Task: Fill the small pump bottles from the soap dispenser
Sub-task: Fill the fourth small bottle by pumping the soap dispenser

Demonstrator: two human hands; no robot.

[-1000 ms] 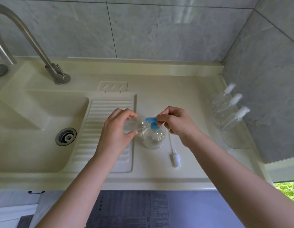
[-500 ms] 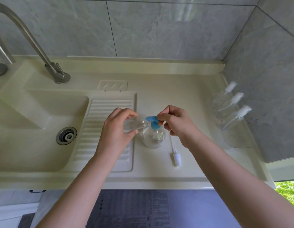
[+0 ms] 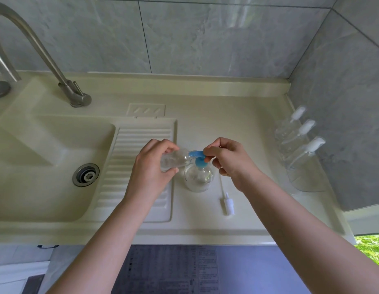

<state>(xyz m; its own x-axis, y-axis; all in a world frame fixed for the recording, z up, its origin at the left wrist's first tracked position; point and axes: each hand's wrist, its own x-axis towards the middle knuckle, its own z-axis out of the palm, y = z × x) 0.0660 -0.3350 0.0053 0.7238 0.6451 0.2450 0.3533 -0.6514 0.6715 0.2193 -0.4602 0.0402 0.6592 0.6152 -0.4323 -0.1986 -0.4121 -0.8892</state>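
At the centre of the frame we held a small clear bottle (image 3: pixel 173 160) in our left hand (image 3: pixel 154 166), fingers and thumb wrapped round its body, tipped on its side so its open neck met the blue spout (image 3: pixel 196 154) of the soap dispenser (image 3: pixel 198 177). We judged the tilt was there to let the spout reach into the neck, so soap would land inside and not on the counter (image 3: pixel 237 128). Our right hand (image 3: pixel 228 160) sat just right of centre, fingers curled together and pinching the back end of the blue pump head, probably to steady it and press it down. The dispenser stood upright on the counter, just right of the ribbed drainboard (image 3: pixel 139 145), close to both hands.

Below and right of the dispenser lay a white pump top with its tube (image 3: pixel 226 200), off its bottle, presumably the one being filled. At the right edge of the frame three more capped bottles (image 3: pixel 299 141) leaned against the grey wall; whether they were full we could not tell. The sink (image 3: pixel 46 166) and tap (image 3: pixel 35 45) filled the left of the frame, unused.
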